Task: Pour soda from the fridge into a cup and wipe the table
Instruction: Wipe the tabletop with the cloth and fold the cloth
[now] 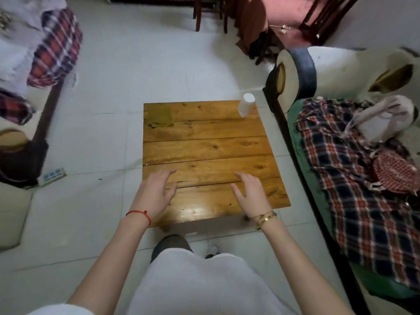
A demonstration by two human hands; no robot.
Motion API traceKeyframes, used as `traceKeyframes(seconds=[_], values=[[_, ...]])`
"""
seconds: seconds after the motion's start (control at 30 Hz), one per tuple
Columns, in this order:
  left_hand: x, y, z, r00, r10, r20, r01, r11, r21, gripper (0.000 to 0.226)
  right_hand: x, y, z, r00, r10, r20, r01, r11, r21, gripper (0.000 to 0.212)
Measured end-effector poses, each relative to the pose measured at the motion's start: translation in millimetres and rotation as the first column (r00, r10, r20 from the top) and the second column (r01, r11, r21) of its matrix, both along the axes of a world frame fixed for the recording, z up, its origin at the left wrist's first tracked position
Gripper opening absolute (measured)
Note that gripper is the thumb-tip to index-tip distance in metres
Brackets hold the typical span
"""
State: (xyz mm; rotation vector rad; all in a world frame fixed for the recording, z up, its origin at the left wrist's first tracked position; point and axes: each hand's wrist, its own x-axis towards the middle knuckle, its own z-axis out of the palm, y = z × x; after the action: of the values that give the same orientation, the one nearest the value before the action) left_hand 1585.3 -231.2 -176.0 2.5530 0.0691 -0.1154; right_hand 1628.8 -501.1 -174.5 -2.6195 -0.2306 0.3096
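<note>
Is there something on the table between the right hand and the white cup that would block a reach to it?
No. Between the right hand and the white cup there are only bare planks of the table. The cloth lies apart, at the far left corner.

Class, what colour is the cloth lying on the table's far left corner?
Olive-brown, plain; the cloth shows best in the head view.
</note>
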Motion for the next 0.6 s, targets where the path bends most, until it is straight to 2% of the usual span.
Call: traceKeyframes(seconds=[0.33, 0.6], values=[[1.5, -8.7, -16.9, 0.951, 0.296, -0.092, -0.299, 0.954, -0.021, 0.042, 59.1, 1.7, -28.2, 0.985, 0.125, -0.116, -0.124, 0.992, 0.011, 0.042], [71.3, 25.6, -43.1, 0.896, 0.417, -0.15, -0.431, 0.9, -0.072, 0.033, 140.7, 48.1, -46.0, 0.976, 0.133, -0.171, -0.122, 0.99, 0.077, 0.034]])
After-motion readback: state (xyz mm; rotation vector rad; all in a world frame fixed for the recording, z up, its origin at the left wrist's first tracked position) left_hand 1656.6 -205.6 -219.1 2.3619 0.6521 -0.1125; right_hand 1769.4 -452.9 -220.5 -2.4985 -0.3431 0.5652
